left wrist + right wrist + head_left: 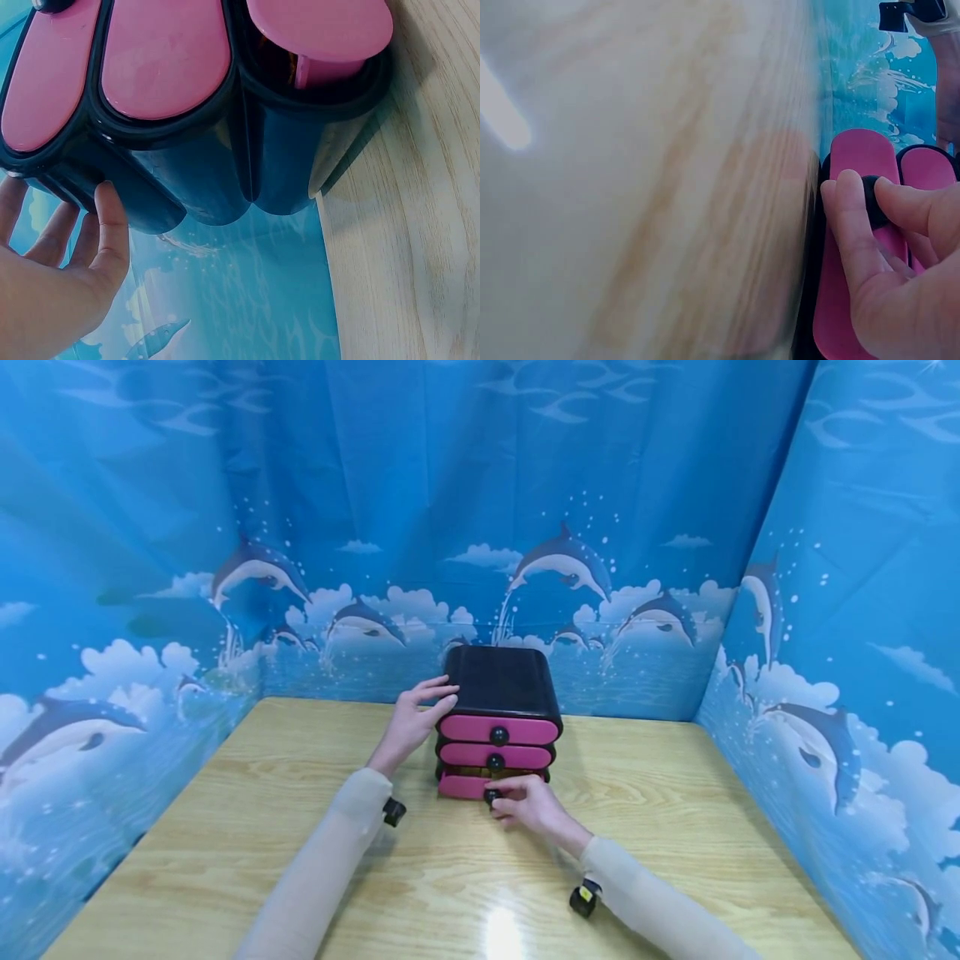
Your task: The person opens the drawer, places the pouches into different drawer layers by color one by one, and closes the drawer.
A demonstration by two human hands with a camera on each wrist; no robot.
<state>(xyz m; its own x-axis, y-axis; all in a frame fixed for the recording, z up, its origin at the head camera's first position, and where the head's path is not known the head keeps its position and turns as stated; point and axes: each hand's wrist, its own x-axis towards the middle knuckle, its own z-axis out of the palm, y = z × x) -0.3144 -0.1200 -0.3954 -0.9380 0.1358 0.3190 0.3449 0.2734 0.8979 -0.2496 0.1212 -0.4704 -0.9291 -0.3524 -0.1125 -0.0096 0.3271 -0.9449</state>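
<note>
A small black chest of drawers (501, 683) with three pink drawer fronts and round black knobs stands on the table. Its bottom drawer (459, 787) is pulled out a little, leaving a gap above the front. My right hand (534, 808) pinches that drawer's black knob (873, 204) between thumb and fingers. Against the upper left side of the chest rests my left hand (412, 720), fingers reaching to the top edge. In the left wrist view its thumb touches the black side wall. The middle drawer (457, 755) and top drawer (463, 728) are closed. The drawer's inside is mostly hidden.
The light wood table (300, 827) carries the chest near its back edge. Blue curtains (360, 485) printed with dolphins stand behind and on both sides. Each wrist wears a small black camera (584, 897).
</note>
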